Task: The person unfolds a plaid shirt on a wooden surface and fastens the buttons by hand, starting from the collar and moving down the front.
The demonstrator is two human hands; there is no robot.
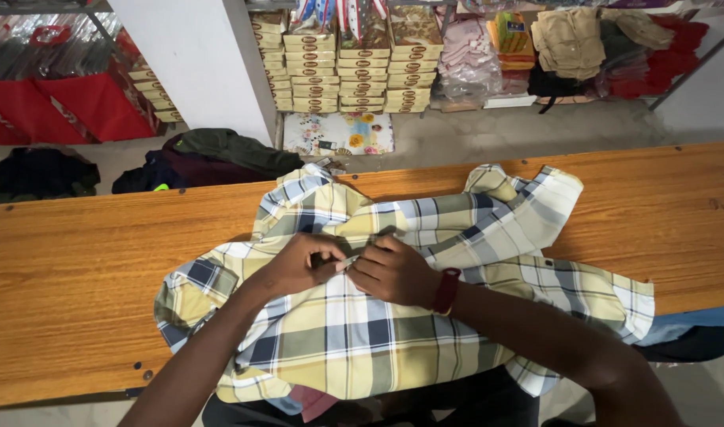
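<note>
A yellow, white and navy plaid shirt (362, 332) lies spread on a wooden table (77, 269), collar toward the far edge, sleeves out to both sides. My left hand (298, 265) and my right hand (393, 273) meet at the shirt's front placket near the middle, fingers pinching the fabric together. The right wrist wears a dark red band (446, 290). What sits between the fingertips is too small to tell apart from the cloth.
Beyond the table, stacked flat boxes (346, 75) fill shelves, with folded clothes (583, 47) to the right and red bags (77, 107) to the left. Dark garments (211, 154) lie heaped on the floor. Blue cloth (694, 324) hangs off the table's right near edge.
</note>
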